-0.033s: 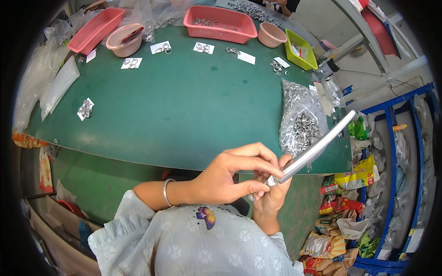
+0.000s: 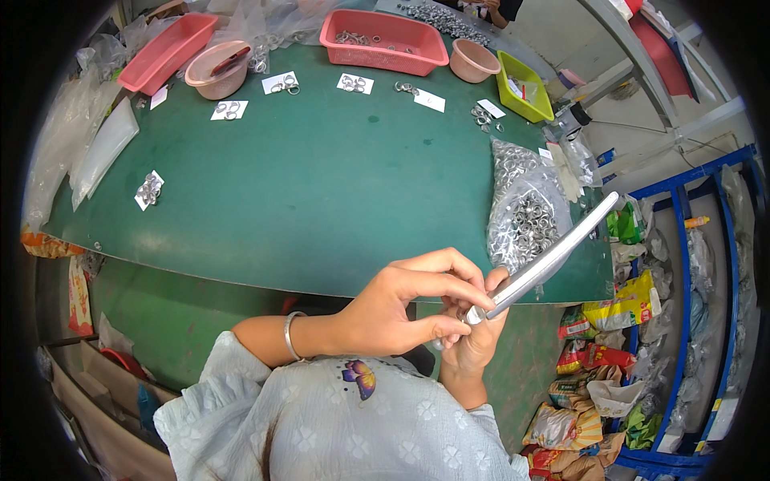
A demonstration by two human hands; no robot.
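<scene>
A long tapered silver ring mandrel (image 2: 555, 256) slants up and right from my hands, its narrow end over the table's front right edge. My right hand (image 2: 475, 345) is closed around its lower end, partly hidden behind my left hand. My left hand (image 2: 409, 305), with a bangle on the wrist, pinches a small shiny silver ring (image 2: 474, 316) between thumb and fingers beside the mandrel's thick end. Just beyond the mandrel lies an open clear plastic bag (image 2: 525, 212) full of silver rings.
Small ring piles with white cards (image 2: 149, 191) dot the green table (image 2: 321, 184). Pink trays (image 2: 385, 64), round bowls (image 2: 473, 61) and a lime basket (image 2: 525, 100) line its far side. Blue shelving (image 2: 682, 321) and packed bags stand at right. Another person (image 2: 501, 10) is at the far edge.
</scene>
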